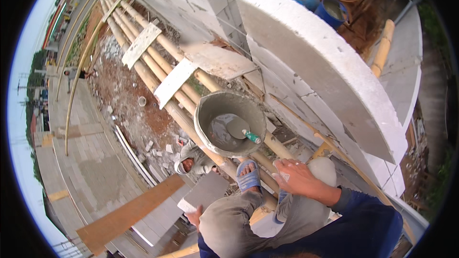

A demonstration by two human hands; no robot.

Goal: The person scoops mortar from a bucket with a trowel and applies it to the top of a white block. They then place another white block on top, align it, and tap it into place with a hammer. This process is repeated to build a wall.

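Note:
My left hand (194, 218), beside my left knee, grips the white end of a grey lightweight concrete block (206, 192); part of the hand is hidden by the knee. The block tilts up beside a co-worker (189, 158) in a pale hat, below on the left. My right hand (301, 180) is over my right knee, smudged with mortar, its fingers extended and nothing seen in them. In front of my feet a mortar bucket (202, 139) stands on the bamboo poles. Inside it, a trowel with a green handle (252, 136) rests on wet grey mortar.
Bamboo scaffold poles (179, 96) run away ahead, with white boards (175, 82) across them. A block wall (306, 91) rises close on my right, with blue drums (333, 13) beyond. Rubble lies below. A brown plank (126, 214) slants at the lower left.

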